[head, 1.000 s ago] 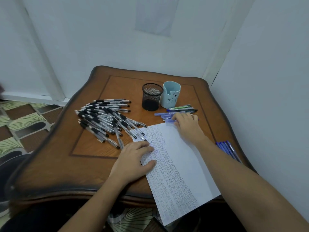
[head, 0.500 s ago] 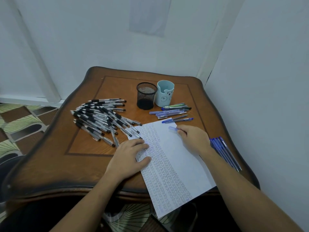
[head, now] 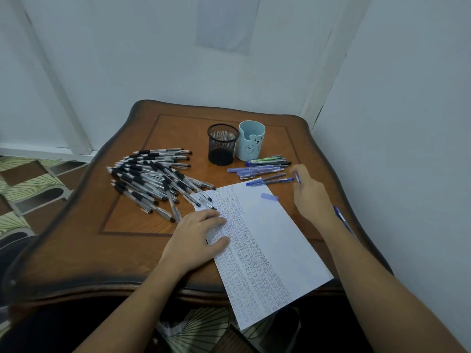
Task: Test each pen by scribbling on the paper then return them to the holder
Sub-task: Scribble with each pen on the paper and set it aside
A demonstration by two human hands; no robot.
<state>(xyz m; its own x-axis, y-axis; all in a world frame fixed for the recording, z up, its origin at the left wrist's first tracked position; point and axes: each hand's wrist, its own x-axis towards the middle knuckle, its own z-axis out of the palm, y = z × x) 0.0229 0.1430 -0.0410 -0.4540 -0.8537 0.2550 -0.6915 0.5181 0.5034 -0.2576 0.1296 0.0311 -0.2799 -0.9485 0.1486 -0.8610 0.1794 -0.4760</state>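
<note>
The left hand (head: 196,235) lay flat on the scribbled paper (head: 275,245), fingers straight, pressing its left edge to the worktop (head: 127,238). The right hand (head: 311,197) hovered past the sheet's far right corner, fingers curled round a blue pen (head: 297,179) of which only a short end showed. A blue cap (head: 269,196) lay on the paper. At the far side stood the black mesh holder (head: 222,143) and the pale blue holder (head: 251,143), with loose blue pens (head: 257,170) near them and black-grip pens (head: 153,179) heaped left.
</note>
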